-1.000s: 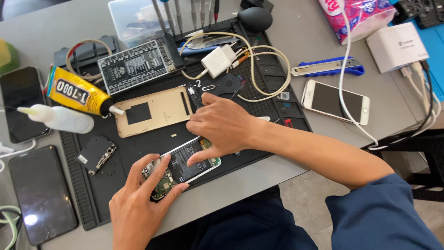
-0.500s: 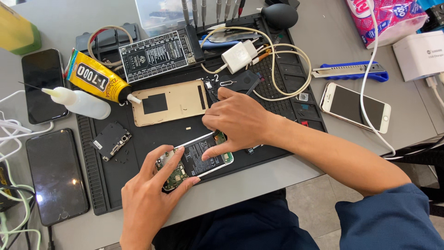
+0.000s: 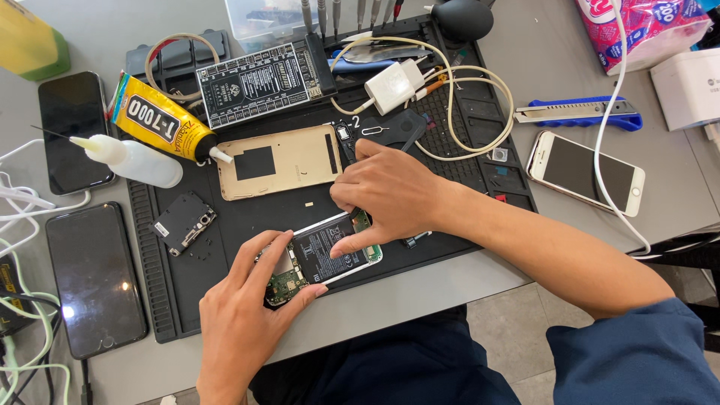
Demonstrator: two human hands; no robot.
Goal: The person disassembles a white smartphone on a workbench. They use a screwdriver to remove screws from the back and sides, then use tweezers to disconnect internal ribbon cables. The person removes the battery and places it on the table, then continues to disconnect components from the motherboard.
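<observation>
The opened phone (image 3: pixel 322 255) lies at the near edge of the black mat (image 3: pixel 225 300), where it was a second ago. The left hand (image 3: pixel 247 315) still grips its left end between thumb and fingers. The right hand (image 3: pixel 390 195), curled, now presses one fingertip on the battery; the work stays at the same spot.

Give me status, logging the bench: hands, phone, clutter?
Left hand steadies opened phone with exposed battery. Right hand presses its top end. Gold metal back cover lies apart on black work mat.
</observation>
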